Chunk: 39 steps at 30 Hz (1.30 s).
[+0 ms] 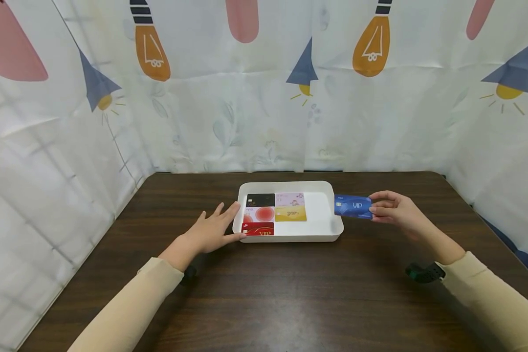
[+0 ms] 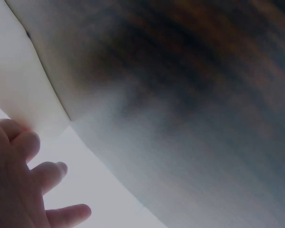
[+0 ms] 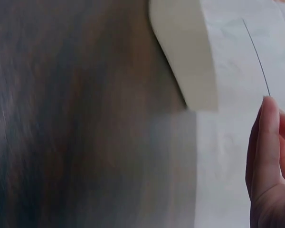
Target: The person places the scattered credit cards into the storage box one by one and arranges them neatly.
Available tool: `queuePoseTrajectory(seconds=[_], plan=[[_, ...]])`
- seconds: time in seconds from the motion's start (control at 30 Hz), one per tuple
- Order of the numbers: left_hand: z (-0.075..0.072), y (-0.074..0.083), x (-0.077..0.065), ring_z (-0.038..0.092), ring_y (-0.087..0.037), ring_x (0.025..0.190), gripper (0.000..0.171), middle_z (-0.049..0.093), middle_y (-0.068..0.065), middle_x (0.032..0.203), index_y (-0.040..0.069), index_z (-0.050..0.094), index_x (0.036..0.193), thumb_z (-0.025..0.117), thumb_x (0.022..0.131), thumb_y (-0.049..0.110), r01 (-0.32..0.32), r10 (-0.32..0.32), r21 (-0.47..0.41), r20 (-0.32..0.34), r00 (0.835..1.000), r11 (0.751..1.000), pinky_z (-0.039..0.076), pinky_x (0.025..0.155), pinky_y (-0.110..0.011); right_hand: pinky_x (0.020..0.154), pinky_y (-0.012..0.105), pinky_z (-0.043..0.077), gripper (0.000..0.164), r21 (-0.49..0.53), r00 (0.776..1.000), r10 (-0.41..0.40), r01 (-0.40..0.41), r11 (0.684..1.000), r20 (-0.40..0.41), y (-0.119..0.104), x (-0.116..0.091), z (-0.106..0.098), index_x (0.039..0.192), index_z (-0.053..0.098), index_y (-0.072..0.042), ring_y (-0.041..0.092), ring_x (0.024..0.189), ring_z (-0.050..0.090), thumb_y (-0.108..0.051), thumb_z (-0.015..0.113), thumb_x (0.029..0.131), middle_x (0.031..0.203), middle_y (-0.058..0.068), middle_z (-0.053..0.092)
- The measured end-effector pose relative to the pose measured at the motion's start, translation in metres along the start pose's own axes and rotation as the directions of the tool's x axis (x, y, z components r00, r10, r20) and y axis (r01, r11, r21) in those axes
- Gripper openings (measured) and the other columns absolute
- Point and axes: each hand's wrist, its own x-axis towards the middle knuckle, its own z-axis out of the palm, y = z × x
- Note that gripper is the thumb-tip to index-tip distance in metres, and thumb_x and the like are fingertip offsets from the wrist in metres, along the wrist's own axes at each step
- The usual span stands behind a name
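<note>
My right hand (image 1: 389,208) pinches a blue VIP card (image 1: 352,206) by its right edge, and the card overlaps the right rim of a white tray (image 1: 323,234) in the head view. Seen from the right wrist, the card (image 3: 256,57) is edge-on, a thin line above the fingertips. My left hand (image 1: 211,230) rests at the tray's left side with fingers spread, thumb and fingertips at the rim. Inside the tray lie a black card (image 1: 260,199), a pink floral card (image 1: 290,199), a white card with red circles (image 1: 264,214), a gold card (image 1: 290,213) and a red VIP card (image 1: 257,229).
The tray stands on a dark brown wooden table (image 1: 268,288), towards its far edge. Behind and beside the table hangs a white patterned curtain (image 1: 264,112). Inside the tray, the cards sit on the left and middle; white floor shows on the right.
</note>
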Motion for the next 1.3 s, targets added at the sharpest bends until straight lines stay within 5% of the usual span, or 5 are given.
queuePoseTrajectory(seconds=[0.37, 1.3], plan=[[0.002, -0.001, 0.001, 0.015, -0.042, 0.154, 0.099, 0.025, -0.014, 0.167, 0.009, 0.017, 0.165, 0.057, 0.095, 0.066, 0.009, -0.009, -0.011, 0.007, 1.000, 1.000, 0.012, 0.115, -0.073, 0.078, 0.027, 0.060, 0.033, -0.045, 0.999, 0.049, -0.049, 0.998, 0.002, 0.000, 0.011, 0.031, 0.129, 0.051, 0.005, 0.014, 0.083, 0.071, -0.003, 0.066, 0.100, 0.100, 0.001, 0.072], [0.002, -0.003, 0.002, 0.015, -0.041, 0.154, 0.099, 0.024, -0.013, 0.168, 0.010, 0.017, 0.165, 0.058, 0.095, 0.067, 0.009, -0.009, -0.014, 0.000, 1.000, 1.000, 0.013, 0.115, -0.073, 0.083, 0.040, 0.060, 0.039, -0.102, 0.986, 0.096, -0.083, 0.991, 0.138, -0.005, 0.050, 0.094, 0.132, 0.045, 0.007, 0.016, 0.078, 0.070, 0.003, 0.065, 0.098, 0.093, 0.008, 0.066]])
